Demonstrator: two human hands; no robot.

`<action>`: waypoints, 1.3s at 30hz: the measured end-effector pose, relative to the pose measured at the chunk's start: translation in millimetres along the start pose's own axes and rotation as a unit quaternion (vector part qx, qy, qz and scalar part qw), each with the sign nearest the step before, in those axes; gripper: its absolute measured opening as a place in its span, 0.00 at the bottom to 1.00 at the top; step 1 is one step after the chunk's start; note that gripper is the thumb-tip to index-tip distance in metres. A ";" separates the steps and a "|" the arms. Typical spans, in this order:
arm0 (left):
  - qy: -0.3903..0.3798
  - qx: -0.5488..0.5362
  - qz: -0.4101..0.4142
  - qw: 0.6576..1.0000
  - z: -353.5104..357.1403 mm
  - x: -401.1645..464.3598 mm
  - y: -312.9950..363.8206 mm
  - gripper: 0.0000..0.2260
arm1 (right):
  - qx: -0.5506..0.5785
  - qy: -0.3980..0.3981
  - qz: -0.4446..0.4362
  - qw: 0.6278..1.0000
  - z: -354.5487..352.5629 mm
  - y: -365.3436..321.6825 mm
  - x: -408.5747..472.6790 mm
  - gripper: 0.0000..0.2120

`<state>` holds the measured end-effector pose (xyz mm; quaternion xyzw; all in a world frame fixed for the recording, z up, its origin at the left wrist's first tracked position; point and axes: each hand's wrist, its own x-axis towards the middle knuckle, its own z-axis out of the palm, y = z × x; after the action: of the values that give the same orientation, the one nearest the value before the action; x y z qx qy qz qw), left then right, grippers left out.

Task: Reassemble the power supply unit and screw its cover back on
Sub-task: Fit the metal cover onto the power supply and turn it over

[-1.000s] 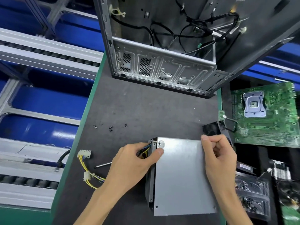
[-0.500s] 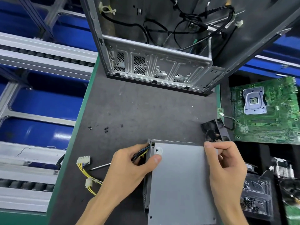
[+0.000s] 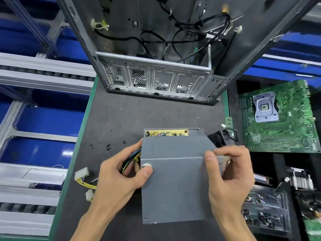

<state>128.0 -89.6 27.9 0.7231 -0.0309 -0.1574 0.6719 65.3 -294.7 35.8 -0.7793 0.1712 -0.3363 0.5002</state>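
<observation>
The grey metal cover of the power supply lies over the unit's case in the middle of the dark mat. At the far end the cover stands off the case, and a strip of the yellow circuit board shows there. My left hand grips the cover's left edge, thumb on top beside a round sticker, fingers under by the black and yellow cable bundle. My right hand grips the cover's right edge, thumb on top. Several small black screws lie on the mat to the far left.
An open computer case stands upright at the far end of the mat. A green motherboard lies to the right, with a black fan beside it and trays of parts below. White connectors on yellow wires trail off left.
The cover has been drawn toward me and its far end lifted, so the circuit board now shows at the far end. Both hands kept their hold on its edges.
</observation>
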 end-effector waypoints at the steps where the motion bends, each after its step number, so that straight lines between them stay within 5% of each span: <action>1: 0.000 0.000 0.005 1.000 0.1 -2.9 -0.1 0.22 | 0.001 -0.001 0.038 0.999 -0.6 0.2 -2.4 0.11; 7: 0.003 -0.001 0.039 0.999 1.8 -14.5 -0.1 0.25 | 0.156 -0.172 0.295 0.927 -7.1 4.3 -3.9 0.40; 14: -0.024 0.078 0.127 0.988 2.0 -19.0 6.2 0.37 | 0.210 -0.167 0.164 0.949 -14.6 11.6 -3.9 0.31; 21: -0.085 0.161 0.062 0.981 -10.9 -35.9 -13.6 0.40 | 0.136 -0.211 0.102 0.963 -19.4 26.2 -22.4 0.34; 39: -0.036 0.160 0.086 0.983 -1.9 -57.8 -7.9 0.34 | 0.156 -0.245 0.164 0.943 -28.1 24.3 -15.9 0.34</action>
<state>72.5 -72.3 31.1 0.8097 -0.1416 -0.1177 0.5573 36.0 -314.5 16.1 -0.7113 0.1139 -0.0705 0.6900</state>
